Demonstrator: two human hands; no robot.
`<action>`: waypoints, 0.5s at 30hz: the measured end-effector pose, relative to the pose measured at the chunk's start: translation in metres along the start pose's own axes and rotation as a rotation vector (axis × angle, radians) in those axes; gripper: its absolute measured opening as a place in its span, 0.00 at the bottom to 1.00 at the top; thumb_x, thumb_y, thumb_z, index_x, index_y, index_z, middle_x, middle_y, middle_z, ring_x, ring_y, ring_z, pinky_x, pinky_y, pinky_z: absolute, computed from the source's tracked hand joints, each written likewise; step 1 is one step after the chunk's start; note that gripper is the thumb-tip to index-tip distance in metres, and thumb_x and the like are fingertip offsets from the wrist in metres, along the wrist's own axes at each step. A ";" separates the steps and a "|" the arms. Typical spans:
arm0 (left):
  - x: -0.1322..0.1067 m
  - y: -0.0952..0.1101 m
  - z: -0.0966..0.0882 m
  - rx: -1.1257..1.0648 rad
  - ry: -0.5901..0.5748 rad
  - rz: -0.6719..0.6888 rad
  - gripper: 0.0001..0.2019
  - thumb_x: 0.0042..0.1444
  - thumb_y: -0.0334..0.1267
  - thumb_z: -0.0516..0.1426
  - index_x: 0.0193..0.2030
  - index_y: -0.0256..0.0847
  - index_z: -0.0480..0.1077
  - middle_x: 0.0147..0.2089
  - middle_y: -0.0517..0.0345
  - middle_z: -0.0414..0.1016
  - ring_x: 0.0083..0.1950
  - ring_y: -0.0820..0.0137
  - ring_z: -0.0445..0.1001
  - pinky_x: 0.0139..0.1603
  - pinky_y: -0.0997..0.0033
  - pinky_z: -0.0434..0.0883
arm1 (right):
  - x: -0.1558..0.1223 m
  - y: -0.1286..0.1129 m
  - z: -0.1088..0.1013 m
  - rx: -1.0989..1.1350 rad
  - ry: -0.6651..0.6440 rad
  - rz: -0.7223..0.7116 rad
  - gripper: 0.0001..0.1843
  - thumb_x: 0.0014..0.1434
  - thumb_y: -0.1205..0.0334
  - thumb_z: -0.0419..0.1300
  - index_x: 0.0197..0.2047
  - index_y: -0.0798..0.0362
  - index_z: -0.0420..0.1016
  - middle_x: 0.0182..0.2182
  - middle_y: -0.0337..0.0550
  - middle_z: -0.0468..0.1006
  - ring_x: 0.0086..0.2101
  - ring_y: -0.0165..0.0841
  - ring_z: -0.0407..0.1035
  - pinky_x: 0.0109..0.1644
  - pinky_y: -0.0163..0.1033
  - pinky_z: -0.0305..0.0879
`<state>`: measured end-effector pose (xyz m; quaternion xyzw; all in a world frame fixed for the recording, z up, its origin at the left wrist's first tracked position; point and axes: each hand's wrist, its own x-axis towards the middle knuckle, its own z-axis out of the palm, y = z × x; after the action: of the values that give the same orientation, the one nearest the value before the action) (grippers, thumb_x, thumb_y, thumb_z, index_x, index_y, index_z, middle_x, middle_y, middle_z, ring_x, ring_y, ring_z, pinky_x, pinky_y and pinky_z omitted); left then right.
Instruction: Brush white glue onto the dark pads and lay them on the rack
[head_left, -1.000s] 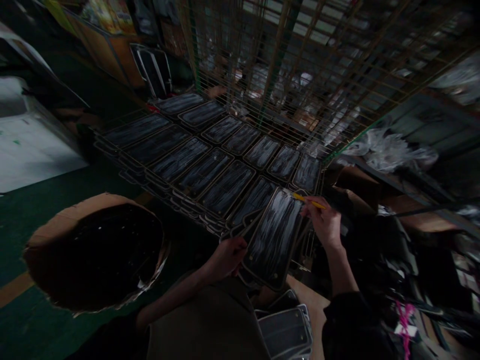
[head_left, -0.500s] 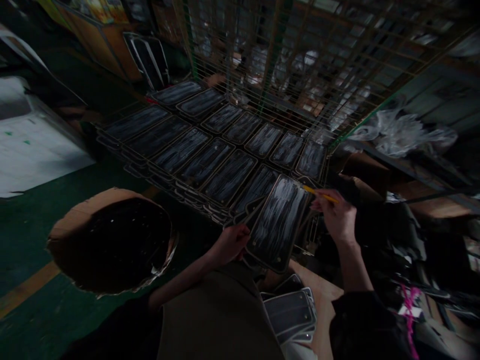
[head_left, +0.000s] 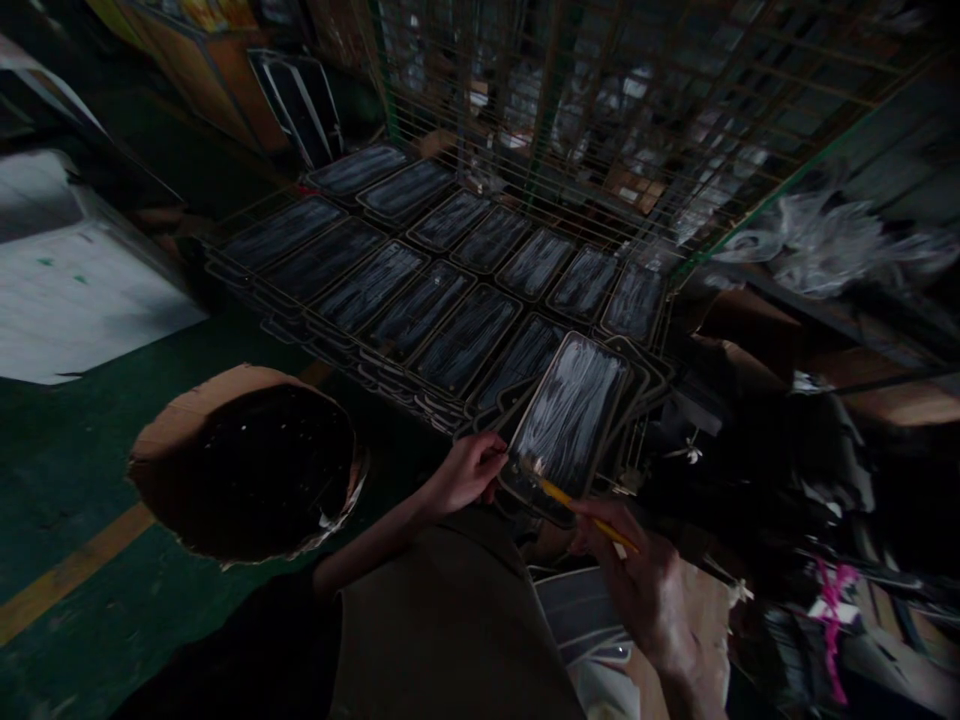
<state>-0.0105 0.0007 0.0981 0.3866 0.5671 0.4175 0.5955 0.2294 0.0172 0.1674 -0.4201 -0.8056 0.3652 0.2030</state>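
Observation:
In my right hand (head_left: pixel 643 575) is a thin brush with a yellow handle (head_left: pixel 556 492), gripped like a pen. Its tip touches the lower left part of a black rectangular panel (head_left: pixel 574 400) with rounded corners and a pale edge. Whitish wet-looking streaks run along most of this panel. My left hand (head_left: pixel 471 468) is closed at the panel's lower left edge; the exact hold of its fingertips is dark. The panel lies tilted over other dark panels at the near right end of a wire rack.
Rows of streaked panels (head_left: pixel 371 285) cover the rack, beside an upright wire mesh (head_left: pixel 540 120). A round cardboard tub (head_left: pixel 199 410) with a dark inside stands at left on the green floor. More panels (head_left: pixel 581 605) lie below, on a brown board. Clear plastic bags (head_left: pixel 832 240) are at right.
My right hand has drawn the brush from the panel's top edge down to its lower left part. White streaks now reach further down the panel. My left hand stays at the edge.

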 end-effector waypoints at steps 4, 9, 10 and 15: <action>-0.003 0.003 0.001 0.007 0.000 -0.002 0.10 0.59 0.42 0.53 0.38 0.37 0.65 0.20 0.67 0.66 0.15 0.77 0.66 0.13 0.82 0.58 | -0.023 0.002 0.015 0.115 0.013 0.114 0.11 0.67 0.59 0.52 0.51 0.47 0.70 0.29 0.39 0.77 0.29 0.31 0.73 0.33 0.34 0.69; -0.005 0.001 0.001 -0.030 0.029 0.007 0.11 0.57 0.43 0.56 0.39 0.36 0.66 0.20 0.67 0.67 0.14 0.77 0.66 0.13 0.82 0.58 | -0.030 0.004 0.001 0.149 0.134 0.213 0.10 0.67 0.56 0.52 0.45 0.48 0.72 0.24 0.36 0.75 0.25 0.30 0.72 0.30 0.33 0.70; -0.005 0.001 0.001 -0.040 0.033 0.007 0.11 0.57 0.43 0.56 0.39 0.36 0.66 0.20 0.67 0.67 0.14 0.78 0.66 0.13 0.82 0.58 | -0.029 0.005 -0.006 0.121 0.167 0.221 0.10 0.66 0.55 0.53 0.44 0.49 0.72 0.23 0.35 0.75 0.24 0.30 0.72 0.29 0.32 0.70; -0.003 0.000 0.001 -0.047 0.043 0.015 0.12 0.55 0.44 0.58 0.38 0.36 0.66 0.19 0.68 0.67 0.14 0.78 0.65 0.12 0.83 0.57 | -0.011 0.019 -0.029 0.055 0.371 0.209 0.13 0.64 0.51 0.56 0.43 0.51 0.73 0.23 0.36 0.76 0.22 0.30 0.72 0.26 0.32 0.69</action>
<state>-0.0093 -0.0021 0.0993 0.3678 0.5670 0.4433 0.5888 0.2640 0.0270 0.1719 -0.5557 -0.6961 0.3225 0.3204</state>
